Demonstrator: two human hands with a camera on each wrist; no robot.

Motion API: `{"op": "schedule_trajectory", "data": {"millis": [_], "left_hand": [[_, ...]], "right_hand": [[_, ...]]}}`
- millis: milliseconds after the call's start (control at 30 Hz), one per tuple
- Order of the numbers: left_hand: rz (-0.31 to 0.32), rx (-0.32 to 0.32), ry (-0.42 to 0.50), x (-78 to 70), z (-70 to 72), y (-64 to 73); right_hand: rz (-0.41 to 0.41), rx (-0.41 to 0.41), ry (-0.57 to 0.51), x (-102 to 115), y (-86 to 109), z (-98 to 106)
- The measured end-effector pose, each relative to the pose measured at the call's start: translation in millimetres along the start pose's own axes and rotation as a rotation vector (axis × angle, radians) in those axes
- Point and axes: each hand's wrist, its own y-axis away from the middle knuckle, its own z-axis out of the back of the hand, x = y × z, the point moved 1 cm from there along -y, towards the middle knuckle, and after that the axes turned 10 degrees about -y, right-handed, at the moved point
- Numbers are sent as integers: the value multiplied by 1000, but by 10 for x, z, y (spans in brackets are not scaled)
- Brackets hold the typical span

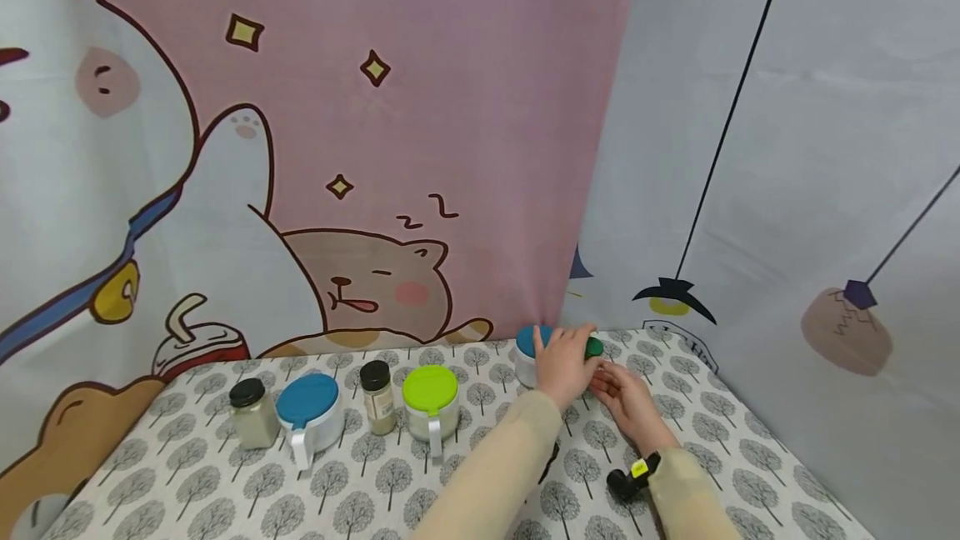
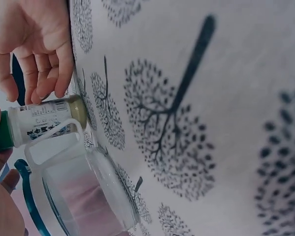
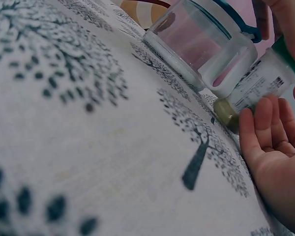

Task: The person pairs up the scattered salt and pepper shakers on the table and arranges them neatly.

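Note:
My left hand [image 1: 566,363] pinches the green cap [image 2: 1,132] of a spice jar [image 2: 44,120] between thumb and fingers. The jar has a printed label and greenish-yellow powder at its bottom; it stands on the cloth. Close beside it my right hand [image 3: 280,142] has its palm up, fingers loosely bent; the fingertips are at the jar's side, and I cannot tell how firmly they touch. Immediately left of the spice jar is a clear glass pot [image 3: 187,46] with a blue lid [image 1: 531,340] and a handle. In the head view my left hand hides most of the spice jar.
To the left stand a black-capped jar [image 1: 255,419], a blue-lidded pot [image 1: 318,427], a black-capped spice bottle [image 1: 378,405] and a green-lidded pot [image 1: 431,407]. A tree-print cloth [image 1: 390,477] covers the table. Printed curtains [image 1: 487,107] hang behind and at the right.

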Motion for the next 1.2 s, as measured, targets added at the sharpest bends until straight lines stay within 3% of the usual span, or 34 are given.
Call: {"op": "schedule_trajectory", "data": {"millis": [267,433,567,633,733,933,1200], "left_hand": [[5,-39,195,44,163,41],[82,-61,416,113,291,87],[157,-38,598,183,347,151],[171,-19,645,212,347,189],[180,14,674,257,322,251],[174,32,634,406,248,363],[176,92,653,537,229,493]], "right_hand": [[7,-42,-107,71,2,18],[43,-19,-42,85,15,65],[52,-5,19,72,14,76],[42,-7,30,63,14,72],[29,10,61,45,14,54],[9,77,113,-3,-9,8],[6,91,124,-23,-17,25]]}}
